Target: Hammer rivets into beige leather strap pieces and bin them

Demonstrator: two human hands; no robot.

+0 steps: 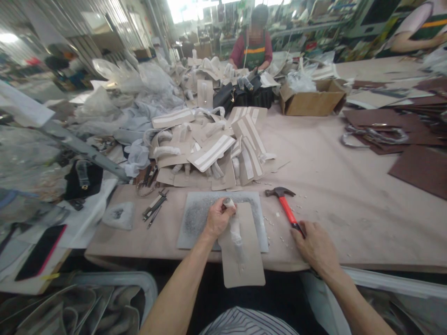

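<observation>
My left hand [218, 218] is closed round the plastic-wrapped handle [235, 230] of a beige flat bag panel [252, 256]. This panel lies partly over a grey, speckled plate [199, 216], and its near end juts past the table edge. To the right, a claw hammer [288, 209] with a red and black grip lies with its head pointing away from me. My right hand [318, 246] has its fingers closed about the end of the hammer's grip. Small pale bits [282, 239] are scattered between the plate and the hammer.
A heap of beige panels with wrapped handles [209, 153] rises beyond the plate. Thin tools [155, 207] and a bag of small parts [118, 216] lie left. Brown panels [419, 167] and a cardboard box [314, 100] are farther right. A person [254, 51] works opposite.
</observation>
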